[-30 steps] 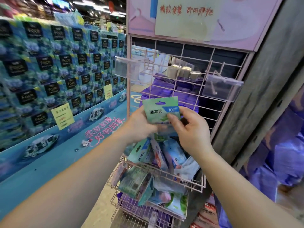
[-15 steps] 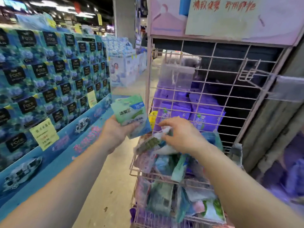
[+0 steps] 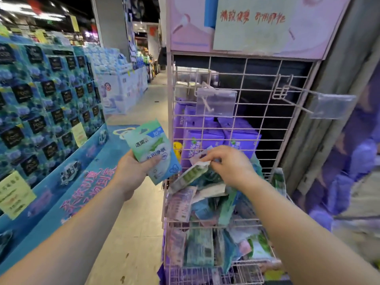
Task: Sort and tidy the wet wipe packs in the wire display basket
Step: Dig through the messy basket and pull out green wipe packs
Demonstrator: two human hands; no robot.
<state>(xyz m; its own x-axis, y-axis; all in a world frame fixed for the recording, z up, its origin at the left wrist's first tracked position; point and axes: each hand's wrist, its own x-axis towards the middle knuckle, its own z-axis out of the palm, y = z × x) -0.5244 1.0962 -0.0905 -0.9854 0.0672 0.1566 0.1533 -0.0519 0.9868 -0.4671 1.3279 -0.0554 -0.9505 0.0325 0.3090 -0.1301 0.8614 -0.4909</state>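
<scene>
The left hand (image 3: pixel 131 171) grips a green-and-blue wipe pack (image 3: pixel 153 151), thumb across its lower front, and holds it upright and slightly tilted out over the aisle floor (image 3: pixel 139 202), just left of the pink wire rack (image 3: pixel 238 128). The right hand (image 3: pixel 232 167) reaches down over the upper wire basket (image 3: pixel 207 223), its curled fingertips pinching the top edge of a white-and-green pack (image 3: pixel 191 173) that lies tilted on the heap. Beneath that hand the loose packs (image 3: pixel 205 204) sit jumbled at all angles, some on edge, some flat, crowding one another to the basket's front wire. A lower basket (image 3: pixel 216 274) just below holds more packs (image 3: pixel 201 249), likewise untidy. Behind the rack's grid, purple packages (image 3: pixel 205 140) stand in a row, seen through the wires. Two hooks jut forward from the grid, each carrying a clear plastic tag holder: one (image 3: pixel 216 103) above the hands, the other (image 3: pixel 333 105) off to the right. A pink header sign (image 3: pixel 257 23) with red handwriting on a pale sheet tops the rack. To the left, across the aisle, a tall display of blue tissue packs (image 3: pixel 47 99) with black labels fills the wall, yellow price cards (image 3: pixel 14 194) fixed to its front. Blurred purple goods (image 3: pixel 349 171) lie to the right of the rack.
</scene>
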